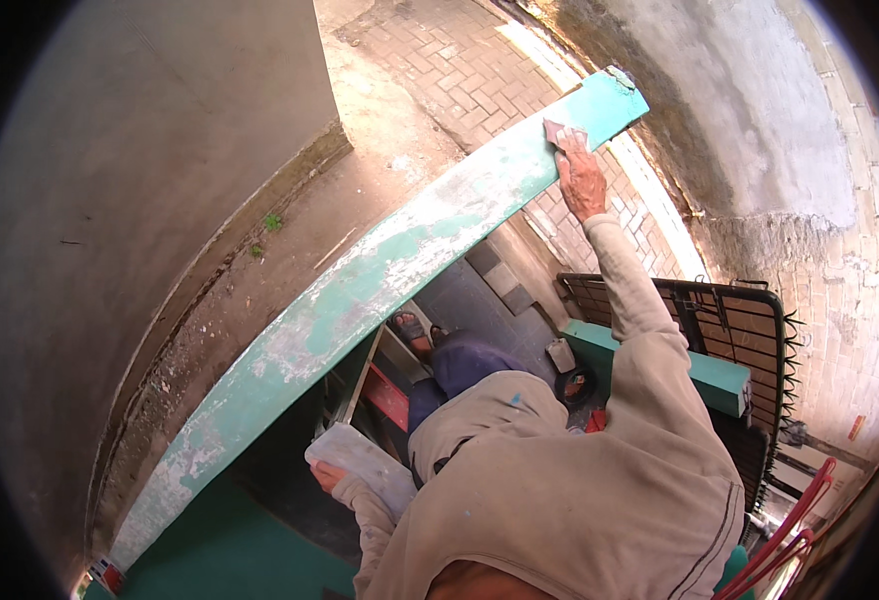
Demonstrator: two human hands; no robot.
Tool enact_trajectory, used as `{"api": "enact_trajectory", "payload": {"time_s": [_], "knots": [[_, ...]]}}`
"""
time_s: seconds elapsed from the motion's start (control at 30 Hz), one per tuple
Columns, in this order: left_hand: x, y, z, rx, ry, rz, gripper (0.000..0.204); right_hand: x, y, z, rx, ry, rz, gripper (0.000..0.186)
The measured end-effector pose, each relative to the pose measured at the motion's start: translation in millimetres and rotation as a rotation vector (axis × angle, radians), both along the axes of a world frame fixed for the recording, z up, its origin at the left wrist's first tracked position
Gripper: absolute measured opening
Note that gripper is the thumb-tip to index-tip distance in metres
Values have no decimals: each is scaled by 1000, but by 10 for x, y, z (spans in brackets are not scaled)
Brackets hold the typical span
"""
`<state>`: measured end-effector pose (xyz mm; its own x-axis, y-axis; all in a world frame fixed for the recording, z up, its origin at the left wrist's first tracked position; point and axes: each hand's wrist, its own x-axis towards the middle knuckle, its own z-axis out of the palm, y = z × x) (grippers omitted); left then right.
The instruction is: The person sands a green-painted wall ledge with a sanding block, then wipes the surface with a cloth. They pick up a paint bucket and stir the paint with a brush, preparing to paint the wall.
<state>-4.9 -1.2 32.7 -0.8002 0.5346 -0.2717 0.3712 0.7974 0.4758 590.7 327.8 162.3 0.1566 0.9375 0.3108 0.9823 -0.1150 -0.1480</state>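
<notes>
A long green ledge (380,270) with worn, whitish patches runs from lower left to upper right. My right hand (580,178) is stretched out to its far end and presses a small pinkish-grey sheet, like sandpaper (563,133), flat onto the top. My left hand (328,476) is close to my body at the lower left, beside the ledge, and grips a pale rectangular slab (362,460) from below. My beige sleeves and torso fill the lower middle. Far beneath me are my sandalled feet (412,330) on a stand with a red rung (388,396).
A grey plastered wall (110,200) rises on the left. Brick paving (460,70) lies far below, with a black metal gate (730,320) at right and a green wall block (715,378) by it. Red metal bars (790,530) stand at lower right.
</notes>
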Motion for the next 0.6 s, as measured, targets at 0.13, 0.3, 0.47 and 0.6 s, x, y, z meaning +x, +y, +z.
{"api": "enact_trajectory", "payload": {"time_s": [0.13,0.3,0.47,0.6], "knots": [[47,14,77,-25,4,42,57,-975,-491,-48,-17,22,140,52],[-36,-69,-47,41,-12,30,56,-1263,-713,143,-93,25,289,60],[-256,-267,-379,61,-53,19,56,-203,-234,37,-66,-2,-10,49],[-35,20,-76,39,-18,16,57,58,-94,-85,24,-30,-75,45]]}}
